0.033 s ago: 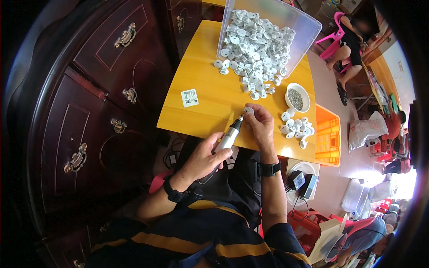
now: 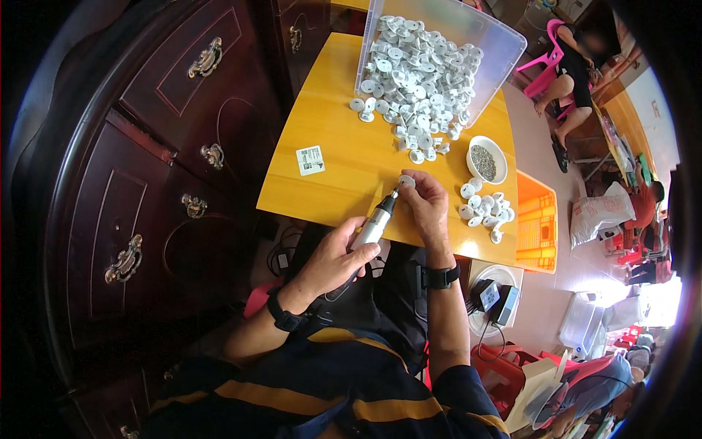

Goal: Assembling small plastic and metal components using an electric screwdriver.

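My left hand (image 2: 333,262) is wrapped round a silver and black electric screwdriver (image 2: 374,226), its tip pointing up and to the right. Between the fingertips of my right hand (image 2: 430,205) is a white round plastic part (image 2: 407,180). The screwdriver's tip meets this part, or comes very close to it; any screw there is too small to make out. Just right of my right hand lies a small group of similar white parts (image 2: 486,208). Behind them stands a white bowl (image 2: 502,165) of small metal pieces that look like screws.
On the yellow table (image 2: 322,197), a tipped clear plastic bin (image 2: 497,55) spills many white parts. A printed label (image 2: 311,160) lies at left. An orange crate (image 2: 537,227) stands beyond the right edge. Dark wooden drawers (image 2: 168,168) rise at left. A person (image 2: 574,73) sits at far right.
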Motion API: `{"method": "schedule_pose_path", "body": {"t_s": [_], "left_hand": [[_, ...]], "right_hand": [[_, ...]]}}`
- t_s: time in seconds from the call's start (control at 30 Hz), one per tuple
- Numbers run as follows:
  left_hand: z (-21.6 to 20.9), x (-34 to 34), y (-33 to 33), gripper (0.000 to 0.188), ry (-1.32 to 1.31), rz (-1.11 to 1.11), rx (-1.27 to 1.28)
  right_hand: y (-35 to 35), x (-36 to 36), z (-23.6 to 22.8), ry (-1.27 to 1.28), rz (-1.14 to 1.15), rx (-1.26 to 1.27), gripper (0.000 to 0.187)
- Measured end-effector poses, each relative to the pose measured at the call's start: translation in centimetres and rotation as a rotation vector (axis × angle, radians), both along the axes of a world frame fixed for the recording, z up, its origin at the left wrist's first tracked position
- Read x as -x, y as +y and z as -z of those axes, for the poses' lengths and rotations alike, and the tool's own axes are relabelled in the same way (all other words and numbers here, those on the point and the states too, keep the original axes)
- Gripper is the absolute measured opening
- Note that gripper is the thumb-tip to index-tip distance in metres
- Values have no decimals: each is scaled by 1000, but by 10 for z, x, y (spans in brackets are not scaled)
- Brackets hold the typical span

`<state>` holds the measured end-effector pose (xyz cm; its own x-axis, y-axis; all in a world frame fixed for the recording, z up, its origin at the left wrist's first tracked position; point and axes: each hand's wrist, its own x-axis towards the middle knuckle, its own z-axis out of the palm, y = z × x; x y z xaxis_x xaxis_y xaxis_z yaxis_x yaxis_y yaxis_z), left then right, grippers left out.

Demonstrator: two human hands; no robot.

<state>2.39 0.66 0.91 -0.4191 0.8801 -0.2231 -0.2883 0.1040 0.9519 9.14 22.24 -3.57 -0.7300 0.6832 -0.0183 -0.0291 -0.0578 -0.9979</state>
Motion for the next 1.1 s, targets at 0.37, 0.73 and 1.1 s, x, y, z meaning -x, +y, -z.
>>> {"method": "schedule_pose_path", "body": {"t_s": [0.37,0.73,1.1], "left_hand": [[-10,-1,1,43,-92,7,12],[-26,-5,23,42,-171,140,25],[-27,-26,40,48,-206,283,-35]], "right_hand": [[4,-2,10,69,-20,-27,21],[13,-25,-1,96,98,25,23],[36,-71,-25,63,289,-113,23]]}}
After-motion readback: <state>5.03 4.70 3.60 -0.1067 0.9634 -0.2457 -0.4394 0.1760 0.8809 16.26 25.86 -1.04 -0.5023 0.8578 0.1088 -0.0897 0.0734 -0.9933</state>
